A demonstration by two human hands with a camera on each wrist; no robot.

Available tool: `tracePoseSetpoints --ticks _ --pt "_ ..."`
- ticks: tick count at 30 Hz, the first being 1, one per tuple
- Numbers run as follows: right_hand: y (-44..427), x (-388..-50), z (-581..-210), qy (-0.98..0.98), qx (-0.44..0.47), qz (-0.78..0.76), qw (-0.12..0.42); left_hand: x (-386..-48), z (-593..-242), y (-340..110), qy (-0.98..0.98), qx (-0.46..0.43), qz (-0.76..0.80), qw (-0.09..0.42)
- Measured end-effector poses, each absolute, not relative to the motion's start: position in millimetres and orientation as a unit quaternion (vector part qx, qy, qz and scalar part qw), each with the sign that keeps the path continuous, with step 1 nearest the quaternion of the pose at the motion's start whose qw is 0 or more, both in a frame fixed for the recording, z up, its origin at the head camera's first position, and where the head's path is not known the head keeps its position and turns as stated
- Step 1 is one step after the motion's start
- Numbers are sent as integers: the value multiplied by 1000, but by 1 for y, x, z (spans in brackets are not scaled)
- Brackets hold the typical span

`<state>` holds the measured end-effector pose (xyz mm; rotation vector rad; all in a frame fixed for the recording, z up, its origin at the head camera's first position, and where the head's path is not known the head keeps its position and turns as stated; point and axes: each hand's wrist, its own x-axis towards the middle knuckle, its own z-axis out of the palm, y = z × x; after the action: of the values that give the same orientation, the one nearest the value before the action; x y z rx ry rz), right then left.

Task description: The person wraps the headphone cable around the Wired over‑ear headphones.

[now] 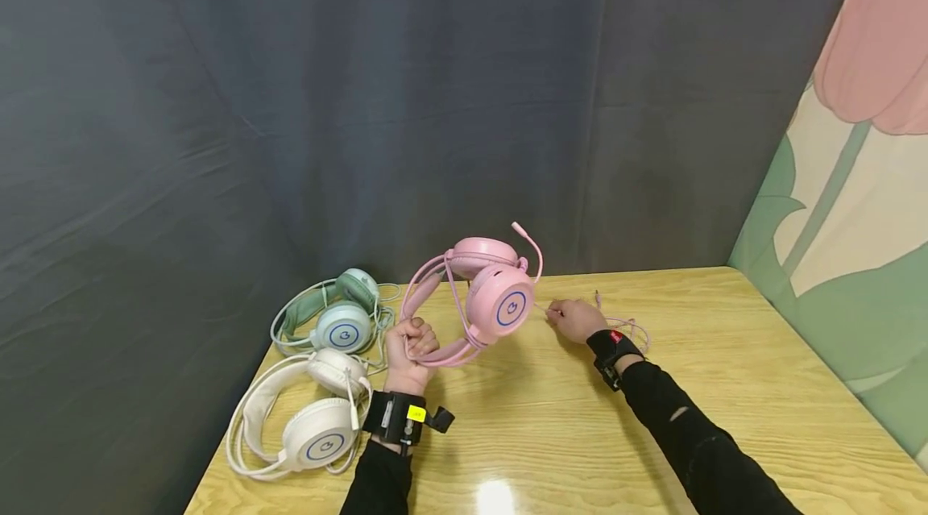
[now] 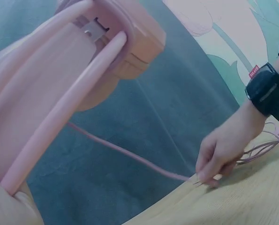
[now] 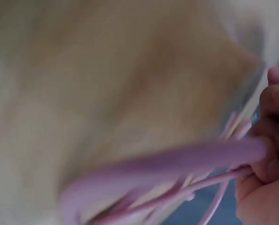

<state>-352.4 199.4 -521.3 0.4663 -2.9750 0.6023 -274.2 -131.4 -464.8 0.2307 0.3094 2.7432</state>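
Gripped by the headband in my left hand (image 1: 409,355), a pink headset (image 1: 500,301) is held above the table, its microphone boom pointing up. My right hand (image 1: 576,320) is low over the table to the right of the headset and pinches its pink cable (image 2: 130,153). From the ear cup the cable runs across to those fingers. More of the cable lies in loose loops beyond and under the right hand. In the right wrist view the cable (image 3: 167,164) passes into the curled fingers, close up and blurred.
A white headset (image 1: 319,433) lies at the table's left front, beside my left wrist. Behind it is a green headset (image 1: 344,327) with its cable coiled alongside. A dark curtain (image 1: 435,96) stands along the back edge of the wooden table (image 1: 725,386); a flower-patterned wall is at right.
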Motion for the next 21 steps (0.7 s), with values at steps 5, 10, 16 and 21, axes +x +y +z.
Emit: tracePoseSetpoints --ticks 5,10,16,21 --pt "177 -338 -526 -964 233 119 46 -273 -464 -133 79 91 976 182" --pt "159 -315 -520 -944 311 70 88 -273 -463 -132 71 95 977 175" --pt "134 -291 -511 -907 397 52 131 -272 -459 -131 63 83 980 167" --pt "120 -289 -512 -927 365 46 77 -272 -457 -129 45 92 977 188"
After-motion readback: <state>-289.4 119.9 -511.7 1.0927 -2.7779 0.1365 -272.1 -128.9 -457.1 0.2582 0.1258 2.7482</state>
